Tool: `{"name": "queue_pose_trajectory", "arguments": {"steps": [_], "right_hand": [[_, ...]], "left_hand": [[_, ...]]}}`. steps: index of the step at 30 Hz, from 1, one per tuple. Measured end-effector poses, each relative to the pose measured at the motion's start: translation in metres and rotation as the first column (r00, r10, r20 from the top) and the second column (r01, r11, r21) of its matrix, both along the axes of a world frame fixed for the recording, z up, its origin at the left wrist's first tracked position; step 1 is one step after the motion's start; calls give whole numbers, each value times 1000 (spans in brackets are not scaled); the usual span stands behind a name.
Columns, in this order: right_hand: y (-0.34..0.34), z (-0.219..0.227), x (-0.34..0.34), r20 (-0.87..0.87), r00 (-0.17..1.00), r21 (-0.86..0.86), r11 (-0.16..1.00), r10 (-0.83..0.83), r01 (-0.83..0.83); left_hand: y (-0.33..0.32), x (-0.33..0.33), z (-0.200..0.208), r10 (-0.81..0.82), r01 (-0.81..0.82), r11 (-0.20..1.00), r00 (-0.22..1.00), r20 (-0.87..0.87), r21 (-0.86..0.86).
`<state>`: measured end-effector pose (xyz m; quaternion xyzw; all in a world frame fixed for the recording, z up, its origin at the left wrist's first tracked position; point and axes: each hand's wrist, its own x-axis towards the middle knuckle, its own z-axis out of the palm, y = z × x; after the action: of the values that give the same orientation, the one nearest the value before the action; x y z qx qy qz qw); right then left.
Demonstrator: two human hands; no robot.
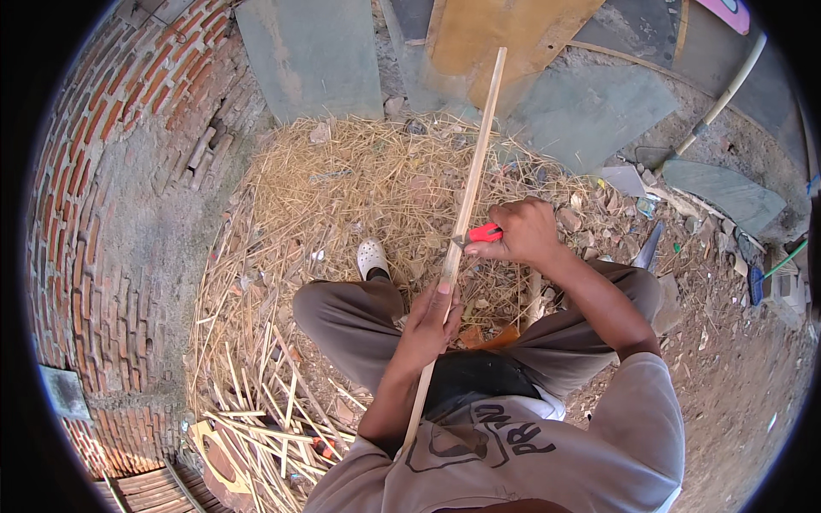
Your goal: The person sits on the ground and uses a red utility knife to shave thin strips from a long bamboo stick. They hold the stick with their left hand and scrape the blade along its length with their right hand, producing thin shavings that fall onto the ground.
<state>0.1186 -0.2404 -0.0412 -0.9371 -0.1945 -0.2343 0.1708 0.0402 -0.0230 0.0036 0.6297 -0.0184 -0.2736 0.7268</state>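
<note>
A long pale bamboo strip runs from my torso up and away, its far end raised slightly right of the middle. My left hand is closed around its lower part, with the thumb lying along it. Farther up, my right hand grips a red-handled cutter knife. The knife's blade lies against the strip; exactly how deep it sits cannot be made out. The fingertips of my right hand are partly hidden behind the handle.
Dry shavings cover the ground ahead. A pile of cut strips lies at the lower left, beside a brick wall. Grey sheets lean at the back. A saw blade and rubble lie to the right.
</note>
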Motion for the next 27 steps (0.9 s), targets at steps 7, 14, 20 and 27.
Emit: {"name": "queue_pose_trajectory", "arguments": {"steps": [7, 14, 20, 27], "right_hand": [[-8, -4, 6, 46, 998, 29, 999, 32, -33], [-56, 0, 39, -94, 949, 32, 952, -301, 305], [-87, 6, 54, -148, 907, 127, 902, -395, 413], [-154, -5, 87, -245, 755, 176, 738, -608, 651]], "left_hand": [[2, -6, -7, -11, 8, 998, 999, -51, -59], [10, -29, -7, -98, 80, 982, 990, -97, -173], [28, -70, -2, -149, 111, 966, 977, -153, -231], [57, -112, 0, -234, 209, 962, 963, -135, -177]]}}
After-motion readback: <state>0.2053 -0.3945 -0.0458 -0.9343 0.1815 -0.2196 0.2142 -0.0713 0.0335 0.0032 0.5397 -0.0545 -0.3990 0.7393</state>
